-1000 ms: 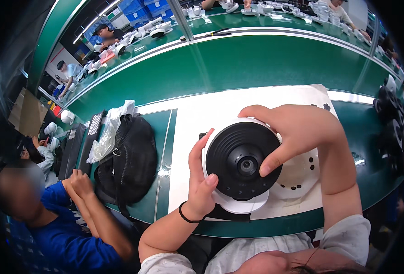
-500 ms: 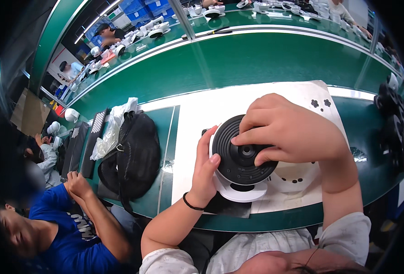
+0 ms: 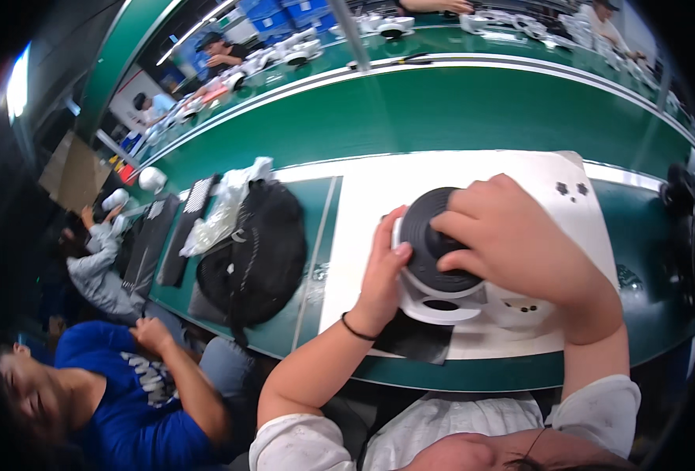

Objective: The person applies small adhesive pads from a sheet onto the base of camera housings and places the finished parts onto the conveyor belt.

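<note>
A round device with a black ribbed dome (image 3: 430, 243) in a white ring base (image 3: 442, 304) rests on the white mat (image 3: 379, 196) in front of me. My right hand (image 3: 512, 235) grips the black dome from above, covering its right half. My left hand (image 3: 380, 271) presses flat against the device's left side, thumb on the white rim. A second white shell part (image 3: 524, 308) lies under my right wrist. A dark flat sheet (image 3: 414, 337) sticks out beneath the device at the mat's near edge.
A black backpack (image 3: 253, 251) and a clear plastic bag (image 3: 222, 208) lie on the green bench (image 3: 442, 110) to my left. A person in a blue shirt (image 3: 120, 392) sits at lower left. Small black screws (image 3: 569, 188) dot the mat's far right corner. Other workers sit along the far benches.
The device has been tipped over from lens-facing-up to dome tilted away. My right hand moved from its rim onto the dome top, and my left hand slid up its left side.
</note>
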### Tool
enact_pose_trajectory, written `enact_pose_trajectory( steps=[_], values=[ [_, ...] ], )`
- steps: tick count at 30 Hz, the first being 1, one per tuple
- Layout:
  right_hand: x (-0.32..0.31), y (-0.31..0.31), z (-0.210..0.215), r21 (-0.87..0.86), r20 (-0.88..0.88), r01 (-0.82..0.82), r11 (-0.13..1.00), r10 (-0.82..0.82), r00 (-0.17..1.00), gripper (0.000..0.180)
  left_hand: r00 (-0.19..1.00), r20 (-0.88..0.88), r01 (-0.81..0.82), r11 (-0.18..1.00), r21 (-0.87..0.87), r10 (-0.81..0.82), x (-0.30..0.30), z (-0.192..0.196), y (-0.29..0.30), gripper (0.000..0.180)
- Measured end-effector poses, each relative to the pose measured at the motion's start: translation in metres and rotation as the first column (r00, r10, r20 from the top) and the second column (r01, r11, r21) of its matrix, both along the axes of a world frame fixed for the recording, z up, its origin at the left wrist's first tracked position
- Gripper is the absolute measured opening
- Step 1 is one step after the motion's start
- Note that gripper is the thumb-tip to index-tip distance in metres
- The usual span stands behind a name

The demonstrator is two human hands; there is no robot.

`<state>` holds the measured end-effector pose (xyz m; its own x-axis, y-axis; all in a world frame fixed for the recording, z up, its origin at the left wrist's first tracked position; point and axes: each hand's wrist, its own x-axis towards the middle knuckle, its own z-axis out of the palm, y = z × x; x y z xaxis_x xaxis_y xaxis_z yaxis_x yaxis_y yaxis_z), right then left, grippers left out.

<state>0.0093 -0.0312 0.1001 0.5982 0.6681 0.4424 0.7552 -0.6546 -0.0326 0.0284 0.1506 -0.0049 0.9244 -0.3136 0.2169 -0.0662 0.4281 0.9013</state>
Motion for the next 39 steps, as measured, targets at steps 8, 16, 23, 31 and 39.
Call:
enact_pose_trajectory(
  steps=[8, 16, 23, 31, 39],
  values=[
    [-0.011, -0.001, 0.001, 0.128, -0.205, -0.036, 0.991, 0.062, 0.977, 0.030, 0.994, 0.074, 0.079, 0.997, -0.025, -0.077, -0.001, 0.000, 0.000, 0.054],
    [-0.015, 0.008, -0.012, 0.284, -0.196, -0.034, 0.958, 0.093, 0.976, 0.031, 0.990, 0.128, 0.058, 0.997, 0.056, -0.065, 0.002, -0.001, 0.003, 0.053],
    [-0.020, 0.018, -0.025, 0.336, -0.170, 0.046, 0.941, 0.013, 0.985, 0.024, 0.991, 0.122, 0.056, 0.996, 0.069, -0.064, 0.002, 0.005, 0.003, 0.051],
    [-0.034, -0.019, -0.049, 0.313, -0.023, -0.160, 0.936, 0.176, 0.984, 0.031, 0.999, -0.027, 0.044, 0.996, -0.075, -0.046, 0.009, -0.003, -0.004, 0.044],
    [-0.033, -0.017, -0.080, 0.068, 0.420, -0.144, 0.987, 0.103, 0.902, 0.040, 0.937, -0.255, 0.174, 0.951, -0.255, -0.240, 0.006, 0.008, 0.001, 0.049]
  ],
)
